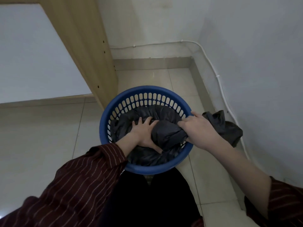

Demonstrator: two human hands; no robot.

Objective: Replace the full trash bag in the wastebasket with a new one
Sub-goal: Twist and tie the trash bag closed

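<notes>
Left hand, fingers spread, presses the dark grey plastic trash bag into the round blue slotted plastic wastebasket; right hand grips it at the right rim. Best pull evenly.

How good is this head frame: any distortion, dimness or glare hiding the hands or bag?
Head view: wide-angle bowing curves the cabinet edge and wall cable; light is dim and flat; detail soft overall; the trash bag reads as a dark mass with faint folds; left hand and right hand are legible; slight floor glare at bottom left.
</notes>
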